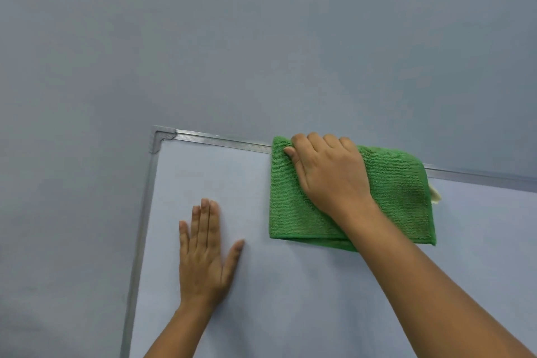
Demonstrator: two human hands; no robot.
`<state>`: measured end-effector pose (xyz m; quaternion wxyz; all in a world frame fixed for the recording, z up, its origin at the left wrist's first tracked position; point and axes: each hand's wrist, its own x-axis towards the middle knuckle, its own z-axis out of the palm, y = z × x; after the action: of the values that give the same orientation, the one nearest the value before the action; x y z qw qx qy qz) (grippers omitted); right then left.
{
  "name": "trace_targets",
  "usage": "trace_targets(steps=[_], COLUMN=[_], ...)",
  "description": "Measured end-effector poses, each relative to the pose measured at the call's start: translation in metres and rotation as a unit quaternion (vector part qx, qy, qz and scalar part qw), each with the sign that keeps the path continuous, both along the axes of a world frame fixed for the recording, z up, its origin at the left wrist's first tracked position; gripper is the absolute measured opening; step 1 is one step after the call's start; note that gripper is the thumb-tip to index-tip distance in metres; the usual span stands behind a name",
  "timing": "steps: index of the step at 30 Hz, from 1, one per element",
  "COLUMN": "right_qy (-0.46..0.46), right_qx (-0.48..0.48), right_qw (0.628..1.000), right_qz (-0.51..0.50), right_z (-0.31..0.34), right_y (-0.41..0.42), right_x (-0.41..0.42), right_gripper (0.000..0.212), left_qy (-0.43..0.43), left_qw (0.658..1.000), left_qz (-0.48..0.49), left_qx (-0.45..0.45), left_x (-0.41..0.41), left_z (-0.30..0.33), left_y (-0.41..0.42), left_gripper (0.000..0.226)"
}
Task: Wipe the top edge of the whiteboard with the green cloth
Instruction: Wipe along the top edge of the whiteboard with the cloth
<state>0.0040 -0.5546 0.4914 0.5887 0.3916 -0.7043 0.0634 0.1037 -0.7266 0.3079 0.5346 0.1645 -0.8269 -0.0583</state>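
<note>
A folded green cloth (398,192) is draped over the whiteboard's top edge (220,140), a silver metal frame strip running down to the right. My right hand (328,171) presses the cloth against that edge, fingers curled over the top and thumb on the cloth's left side. My left hand (205,253) lies flat on the white board surface (290,299), fingers spread, holding nothing, below and left of the cloth. The stretch of frame under the cloth is hidden.
The board's top left corner piece (159,138) and left frame strip (139,241) lie left of my hands. A plain grey-blue wall (232,38) fills everything above and left of the board. A pale tag (435,193) sticks out at the cloth's right side.
</note>
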Motion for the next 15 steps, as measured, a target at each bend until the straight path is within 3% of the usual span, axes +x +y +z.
trace_targets(steps=[15], right_qy=[-0.037], right_qx=[-0.011], right_qw=[0.999], right_qz=[0.01], right_z=[-0.005], right_y=[0.129], right_x=[-0.036], right_gripper=[0.026], left_qy=[-0.019], left_qw=[0.999], left_qz=[0.002], left_qx=[-0.031], left_x=[-0.052], left_z=[0.044], left_y=[0.125], left_gripper=[0.076])
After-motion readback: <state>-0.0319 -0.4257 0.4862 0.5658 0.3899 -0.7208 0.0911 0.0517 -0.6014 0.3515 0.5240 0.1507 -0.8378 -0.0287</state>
